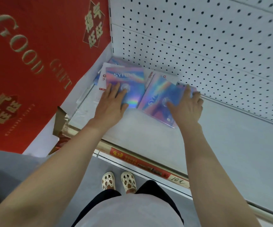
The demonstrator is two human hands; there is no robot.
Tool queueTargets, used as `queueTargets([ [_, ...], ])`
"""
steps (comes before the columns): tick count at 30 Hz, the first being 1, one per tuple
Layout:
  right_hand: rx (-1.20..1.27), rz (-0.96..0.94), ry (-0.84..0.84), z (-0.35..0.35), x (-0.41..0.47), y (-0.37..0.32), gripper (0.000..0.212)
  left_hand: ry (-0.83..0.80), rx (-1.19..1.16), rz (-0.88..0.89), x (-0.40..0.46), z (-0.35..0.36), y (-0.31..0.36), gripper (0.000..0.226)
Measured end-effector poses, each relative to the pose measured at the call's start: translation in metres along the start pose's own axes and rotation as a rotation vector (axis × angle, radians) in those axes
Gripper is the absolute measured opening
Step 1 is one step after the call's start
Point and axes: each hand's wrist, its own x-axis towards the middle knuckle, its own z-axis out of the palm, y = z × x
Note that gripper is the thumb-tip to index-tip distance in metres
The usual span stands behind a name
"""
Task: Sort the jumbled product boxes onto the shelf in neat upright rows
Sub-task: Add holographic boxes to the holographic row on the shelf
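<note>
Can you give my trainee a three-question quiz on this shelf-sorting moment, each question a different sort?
1. True or false: the iridescent pink-blue SYRINX boxes already stand in upright rows on the white metal shelf.
2. Multiple choice: the left hand is (A) resting flat on a SYRINX box, (B) gripping the red price strip, (C) hanging at the person's side.
3. Fill in: the right hand curls over the far edge of the tilted iridescent box, close to the white ______ back panel.

Key: 1 false, they lie jumbled and flat; 2 A; 3 pegboard.
</note>
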Motion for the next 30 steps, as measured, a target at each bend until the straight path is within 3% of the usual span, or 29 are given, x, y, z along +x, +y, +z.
queueTargets([
  [4, -0.126, -0.332, -0.254, -0.001, 0.007, -0.009, 0.11, 0.094, -0.084, -0.016, -0.029, 0.008, 0.01, 0.048],
  [8, -0.201, -0.319, -0.201, -0.003, 0.01, -0.007, 0.102, 0.126, -0.24, -0.281, -0.033, 0.007, 0.018, 0.084],
  [12, -0.09, -0.253, -0.244, -0.01, 0.01, 0.013, 0.084, 0.109, -0.298, -0.438, -0.019, -0.001, 0.019, 0.108],
  [14, -0.029, -0.226, -0.263, -0.016, 0.008, 0.026, 0.07, 0.105, -0.416, -0.487, -0.014, -0.007, 0.016, 0.098],
  [17, 0.137, -0.163, -0.252, -0.031, -0.002, 0.049, 0.043, 0.196, -0.628, -0.528, -0.017, -0.01, 0.02, 0.066],
  [21, 0.272, -0.063, -0.2, -0.048, -0.035, 0.086, 0.028, 0.211, -1.044, -0.605, -0.029, -0.009, 0.032, 0.039],
  [26, 0.623, 0.22, 0.047, -0.043, -0.106, 0.125, 0.037, 0.153, -1.247, -0.54, -0.068, -0.011, 0.043, 0.028],
  [30, 0.838, 0.392, 0.315, -0.032, -0.193, 0.136, 0.026, -0.009, -1.32, -0.391, -0.107, -0.019, 0.059, 0.018],
])
